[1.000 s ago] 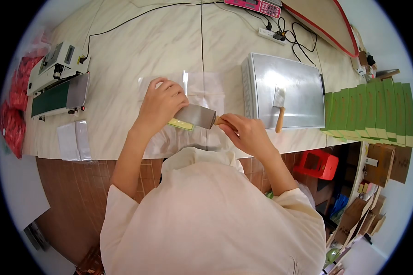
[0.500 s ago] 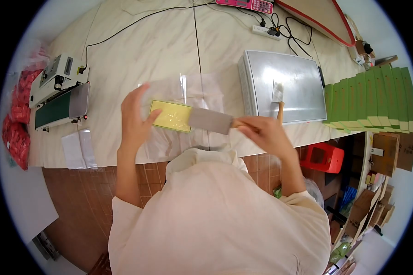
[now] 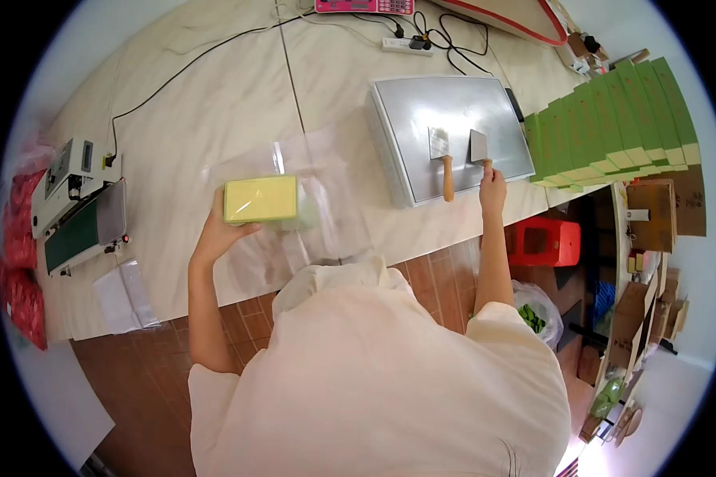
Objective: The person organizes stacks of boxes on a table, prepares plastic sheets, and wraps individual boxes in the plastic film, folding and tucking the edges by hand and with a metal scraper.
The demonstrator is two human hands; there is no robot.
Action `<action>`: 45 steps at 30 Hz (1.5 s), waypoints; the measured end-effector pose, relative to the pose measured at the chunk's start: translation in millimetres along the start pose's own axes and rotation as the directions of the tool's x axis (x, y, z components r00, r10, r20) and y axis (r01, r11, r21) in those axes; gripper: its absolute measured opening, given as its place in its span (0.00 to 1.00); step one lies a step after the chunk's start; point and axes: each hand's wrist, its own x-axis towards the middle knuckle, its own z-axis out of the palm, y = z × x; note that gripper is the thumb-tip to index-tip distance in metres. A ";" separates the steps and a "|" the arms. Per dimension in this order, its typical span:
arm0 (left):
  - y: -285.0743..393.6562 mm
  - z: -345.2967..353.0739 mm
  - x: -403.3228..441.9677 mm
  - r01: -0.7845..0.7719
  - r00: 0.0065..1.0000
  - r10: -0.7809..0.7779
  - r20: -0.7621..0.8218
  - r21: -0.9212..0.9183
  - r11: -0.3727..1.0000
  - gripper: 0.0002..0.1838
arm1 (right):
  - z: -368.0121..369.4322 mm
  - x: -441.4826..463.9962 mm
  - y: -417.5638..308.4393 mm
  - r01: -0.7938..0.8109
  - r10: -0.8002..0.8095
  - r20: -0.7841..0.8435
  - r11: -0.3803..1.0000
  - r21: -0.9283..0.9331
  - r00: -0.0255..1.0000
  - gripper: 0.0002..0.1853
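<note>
My left hand [image 3: 213, 238] grips a yellow box with green edges [image 3: 261, 199] by its left and near sides, above clear plastic film [image 3: 334, 207] on the table. Over the flat metal plate [image 3: 402, 103] on the right, my right hand [image 3: 492, 193] is closed around the wooden handle of a scraper [image 3: 478, 146], its grey blade over the plate surface. A second scraper [image 3: 447, 175] lies just left of it, blade on the plate and wooden handle toward me.
At the left stands a white machine with a green belt [image 3: 71, 238]; plastic bags [image 3: 126, 296] lie near it. Green boxes [image 3: 605, 131] are stacked at right. A pink device [image 3: 366, 6] and power strip [image 3: 407, 46] sit at the back. Below is a red stool [image 3: 545, 241].
My right hand has carried the scraper from the yellow box over to the metal plate. My left hand now grips the box, turned more level. The whole view has shifted.
</note>
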 end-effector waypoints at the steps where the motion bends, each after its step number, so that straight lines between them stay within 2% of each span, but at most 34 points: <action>1: 0.7 -0.6 3.4 0.017 1.000 -0.018 -0.010 -0.023 1.000 0.48 | 2.5 -4.5 -3.5 0.006 -0.006 0.008 1.000 0.009 1.000 0.21; 3: 4.3 4.3 11.7 0.029 0.997 -0.029 -0.066 -0.005 1.000 0.46 | 5.2 -20.3 -13.1 -0.033 0.030 -0.024 0.991 -0.126 0.999 0.19; 4: 5.5 9.2 16.3 0.037 0.993 -0.036 -0.110 0.004 0.999 0.45 | 14.8 -23.2 -3.5 0.142 -0.193 -0.126 0.934 -0.329 0.973 0.17; 5: 3.3 16.2 22.2 0.040 0.991 -0.039 -0.127 0.009 0.999 0.45 | 9.5 -35.2 -22.9 0.155 -0.201 -0.117 0.935 -0.318 0.973 0.17; 7: -0.1 39.2 33.7 -0.056 0.977 0.045 -0.209 -0.048 0.997 0.44 | 2.2 -60.4 -63.9 0.417 -0.487 -0.176 0.850 -0.323 0.856 0.18; 8: -0.1 52.2 37.7 -0.090 0.969 0.072 -0.237 -0.064 0.994 0.44 | 13.6 -71.4 -72.7 0.534 -0.551 -0.100 0.831 -0.156 0.829 0.19; 9: 2.9 68.2 41.2 -0.102 0.940 0.061 -0.336 -0.106 0.989 0.44 | 26.6 -86.5 -83.3 0.618 -0.617 -0.039 0.786 0.020 0.786 0.20; 10: 8.1 83.7 44.3 -0.120 0.902 0.045 -0.430 -0.149 0.982 0.44 | 22.5 -119.5 -120.6 0.477 -0.527 0.114 0.827 0.298 0.842 0.21; 11: 17.5 97.5 42.6 -0.123 0.902 0.047 -0.429 -0.151 0.981 0.44 | 33.4 -139.9 -132.8 0.457 -0.582 0.272 0.792 0.405 0.767 0.22; 12: 27.9 109.8 35.6 -0.076 0.896 0.048 -0.442 -0.047 0.996 0.45 | 46.9 -160.0 -143.1 0.443 -0.624 0.329 0.757 0.480 0.709 0.28; 13: 35.4 121.0 27.8 -0.025 0.887 0.049 -0.458 0.058 0.998 0.46 | 48.5 -182.1 -165.2 0.336 -0.586 0.378 0.766 0.548 0.717 0.32; 14: 38.2 133.9 19.0 -0.022 0.882 0.047 -0.468 0.058 0.998 0.46 | 47.2 -200.5 -184.2 0.222 -0.552 0.431 0.762 0.608 0.714 0.36; 15: 38.1 146.6 9.0 -0.097 0.890 0.133 -0.436 0.104 0.990 0.43 | 52.6 -211.8 -188.6 0.226 -0.562 0.436 0.758 0.612 0.703 0.36; 16: 35.8 152.4 -0.1 -0.169 0.891 0.215 -0.400 0.147 0.975 0.40 | 57.3 -221.1 -191.3 0.199 -0.528 0.362 0.734 0.649 0.768 0.38; 17: 31.8 152.1 -7.6 -0.160 0.885 0.207 -0.417 0.145 0.976 0.40 | 60.0 -225.3 -193.4 0.175 -0.485 0.290 0.707 0.685 0.825 0.41; 19: 21.8 149.1 -21.7 -0.461 0.848 0.492 -0.196 0.185 0.868 0.36 | 51.8 -217.8 -194.4 0.163 -0.508 0.299 0.680 0.715 0.808 0.43; 20: 13.3 146.1 -29.9 -0.443 0.879 0.460 -0.127 0.143 0.885 0.33 | 43.6 -217.5 -196.5 0.198 -0.479 0.293 0.737 0.646 0.827 0.43; 21: 0.8 143.2 -34.3 -0.429 0.882 0.448 -0.147 0.142 0.892 0.33 | 39.0 -217.0 -196.7 0.230 -0.451 0.281 0.788 0.571 0.847 0.43; 22: -7.2 138.2 -37.2 -0.319 0.921 0.314 -0.232 0.018 0.948 0.32 | 39.9 -215.8 -197.7 0.319 -0.519 0.238 0.762 0.563 0.821 0.42; 23: -14.0 134.2 -38.6 -0.213 0.940 0.172 -0.293 -0.114 0.970 0.30 | 39.3 -217.0 -199.9 0.321 -0.525 0.243 0.760 0.564 0.815 0.42; 24: -20.5 130.2 -37.4 -0.184 0.929 0.081 -0.361 -0.260 0.948 0.28 | 37.6 -218.6 -202.8 0.372 -0.582 0.263 0.743 0.556 0.770 0.41; 25: -13.9 121.6 -36.5 -0.186 0.927 0.081 -0.365 -0.262 0.947 0.28 | 36.1 -220.1 -206.9 0.423 -0.635 0.280 0.722 0.547 0.720 0.41; 27: 7.3 101.8 -41.0 -0.128 0.917 -0.131 -0.377 -0.589 0.798 0.35 | 37.7 -226.5 -209.3 0.433 -0.658 0.308 0.712 0.553 0.688 0.41; 30: 31.1 83.2 -51.0 -0.206 0.870 -0.105 -0.481 -0.549 0.810 0.40 | 30.7 -234.1 -221.7 0.415 -0.799 0.330 0.558 0.719 0.503 0.44; 31: 30.5 79.1 -53.1 -0.205 0.871 -0.105 -0.481 -0.549 0.811 0.40 | 34.9 -234.3 -223.4 0.414 -0.799 0.330 0.558 0.719 0.504 0.44; 33: 28.2 71.6 -58.5 -0.314 0.828 -0.013 -0.561 -0.483 0.817 0.39 | 50.6 -232.8 -226.9 0.327 -0.838 0.329 0.487 0.810 0.435 0.44; 36: 13.4 69.7 -53.2 -0.267 0.807 -0.023 -0.591 -0.398 0.878 0.38 | 72.9 -231.3 -225.4 0.235 -0.824 0.409 0.520 0.821 0.393 0.45; 39: -8.4 66.5 -48.7 -0.223 0.798 -0.047 -0.601 -0.367 0.903 0.36 | 80.9 -229.4 -220.3 0.241 -0.796 0.504 0.589 0.771 0.335 0.46; 40: -12.1 65.0 -47.1 -0.206 0.796 -0.057 -0.602 -0.358 0.910 0.35 | 78.3 -227.3 -222.4 0.244 -0.793 0.503 0.593 0.768 0.344 0.46; 41: -13.6 61.2 -48.6 -0.201 0.808 -0.057 -0.587 -0.365 0.909 0.35 | 71.9 -226.8 -224.3 0.431 -0.841 0.438 0.539 0.724 0.318 0.46; 42: -14.7 56.1 -49.0 -0.185 0.770 -0.044 -0.636 -0.289 0.939 0.33 | 66.1 -223.8 -222.9 0.603 -0.881 0.381 0.471 0.644 0.282 0.46; 43: -11.2 53.7 -45.1 -0.170 0.734 -0.020 -0.679 -0.212 0.962 0.30 | 61.3 -214.9 -218.6 0.610 -0.870 0.383 0.491 0.622 0.310 0.46; 44: 2.0 52.2 -44.4 -0.176 0.757 -0.014 -0.653 -0.224 0.959 0.30 | 56.3 -202.9 -213.8 0.665 -0.876 0.316 0.482 0.571 0.364 0.44; 45: 17.3 48.8 -48.0 -0.188 0.742 0.036 -0.669 -0.156 0.970 0.28 | 51.3 -188.7 -208.7 0.716 -0.881 0.244 0.472 0.515 0.406 0.42</action>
